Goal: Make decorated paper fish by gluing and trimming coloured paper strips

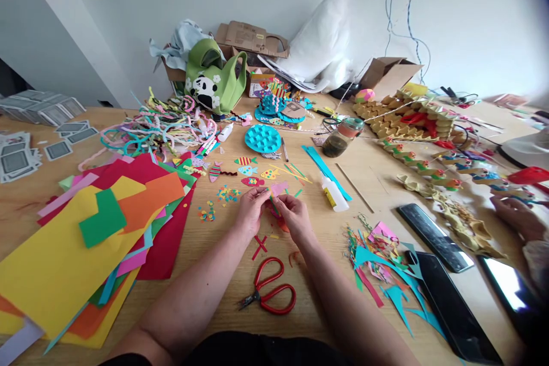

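My left hand [252,207] and my right hand [294,214] meet over the middle of the table. Their fingertips are pinched together around a narrow green paper strip [270,194]; its lower part is hard to make out. A pink paper piece [279,187] shows just beyond the fingertips. Below the hands lies a small reddish paper shape, partly hidden. Crossed red paper strips [259,247] and red-handled scissors [271,291] rest between my forearms. Paper fish, such as the yellow one [270,174], lie just ahead, with small coloured dots [228,193] to the left.
Stacked coloured paper [64,257] covers the left side. A glue bottle [334,193], glass jar [342,138] and blue egg-carton disc [263,138] stand ahead. Paper scraps [381,257] and phones [435,235] lie right. Another person's hand [517,216] is at the far right.
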